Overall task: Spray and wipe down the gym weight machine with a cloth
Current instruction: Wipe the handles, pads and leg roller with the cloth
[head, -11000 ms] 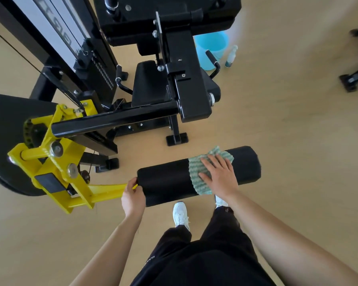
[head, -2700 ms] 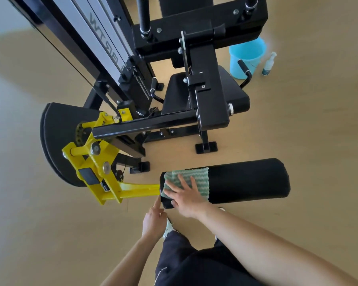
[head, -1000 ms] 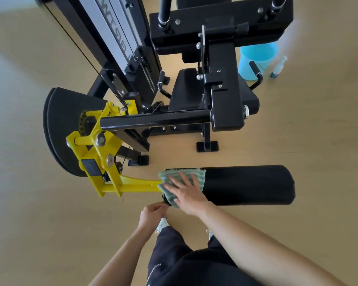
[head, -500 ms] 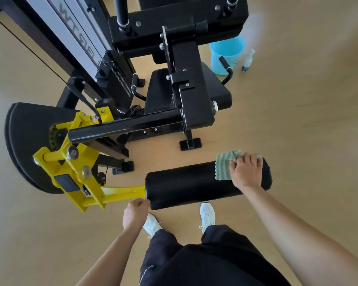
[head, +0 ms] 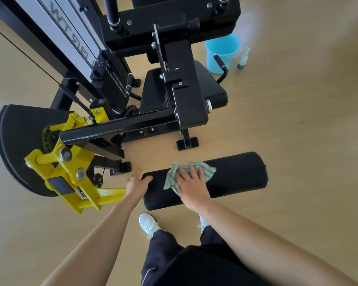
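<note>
Green ribbed cloth [head: 171,179] under flat right hand [head: 191,183] on smooth black cylindrical roller [head: 240,172]

Cloth [head: 189,174] lies on the roller pad [head: 236,174] — bucket [head: 221,52] and spray bottle [head: 242,59] behind the seat [head: 153,93]

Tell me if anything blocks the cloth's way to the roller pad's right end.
Nothing visible does. The right hand presses the cloth on the roller pad, whose top lies bare from there to its right end.

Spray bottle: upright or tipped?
Upright: the spray bottle stands on the floor beside the blue bucket, nozzle up.
</note>
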Action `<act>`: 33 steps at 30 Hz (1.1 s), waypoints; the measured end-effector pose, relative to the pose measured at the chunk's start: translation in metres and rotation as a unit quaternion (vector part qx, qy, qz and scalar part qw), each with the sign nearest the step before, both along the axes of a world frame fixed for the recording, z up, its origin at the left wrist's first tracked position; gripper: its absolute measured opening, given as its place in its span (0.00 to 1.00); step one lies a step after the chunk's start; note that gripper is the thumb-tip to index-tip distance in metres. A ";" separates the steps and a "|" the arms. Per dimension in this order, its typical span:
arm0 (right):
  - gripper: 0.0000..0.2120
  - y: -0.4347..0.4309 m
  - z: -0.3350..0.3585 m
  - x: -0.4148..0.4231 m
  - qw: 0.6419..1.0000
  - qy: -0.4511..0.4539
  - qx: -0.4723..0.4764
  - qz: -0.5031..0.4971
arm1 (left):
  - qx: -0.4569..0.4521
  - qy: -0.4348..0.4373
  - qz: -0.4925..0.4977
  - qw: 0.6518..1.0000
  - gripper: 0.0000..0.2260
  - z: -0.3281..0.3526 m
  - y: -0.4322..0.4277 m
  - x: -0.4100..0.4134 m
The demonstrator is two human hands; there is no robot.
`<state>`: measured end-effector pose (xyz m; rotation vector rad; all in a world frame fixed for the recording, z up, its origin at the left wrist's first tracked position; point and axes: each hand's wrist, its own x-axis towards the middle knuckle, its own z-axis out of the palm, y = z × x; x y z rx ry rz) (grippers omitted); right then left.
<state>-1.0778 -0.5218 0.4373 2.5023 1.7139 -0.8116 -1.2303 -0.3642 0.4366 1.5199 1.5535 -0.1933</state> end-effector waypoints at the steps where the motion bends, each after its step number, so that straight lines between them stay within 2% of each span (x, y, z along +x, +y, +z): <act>1: 0.26 0.000 -0.001 -0.006 1.000 0.000 0.004 0.025 | -0.010 0.002 -0.020 1.000 0.31 -0.003 -0.002 0.001; 4: 0.27 -0.005 -0.007 -0.009 0.997 -0.013 0.011 0.073 | 0.028 0.008 -0.060 0.998 0.29 -0.005 -0.013 0.002; 7: 0.29 -0.011 -0.010 0.004 0.998 -0.020 0.016 0.062 | 0.066 0.023 -0.079 0.994 0.28 -0.003 -0.018 -0.007; 12: 0.31 -0.034 -0.009 0.056 0.994 -0.017 0.011 -0.103 | 0.085 0.021 -0.078 0.993 0.27 -0.003 -0.018 -0.016; 16: 0.30 -0.062 -0.013 0.108 0.967 -0.050 -0.006 -0.249 | 0.110 0.013 -0.061 0.992 0.25 -0.002 -0.026 -0.011; 21: 0.27 -0.066 -0.014 0.130 0.944 -0.065 -0.042 -0.320 | 0.128 -0.013 -0.018 0.991 0.22 0.003 -0.038 -0.014; 25: 0.25 -0.045 -0.011 0.104 0.960 -0.037 -0.037 -0.275 | 0.132 -0.030 0.015 0.991 0.21 0.014 -0.054 -0.022; 30: 0.20 -0.004 -0.006 0.041 0.990 0.034 0.020 -0.133 | 0.119 -0.060 0.083 0.988 0.17 0.016 -0.067 -0.040; 33: 0.22 0.021 -0.003 0.003 0.997 0.071 0.021 -0.028 | 0.117 -0.057 0.096 0.987 0.14 0.018 -0.071 -0.048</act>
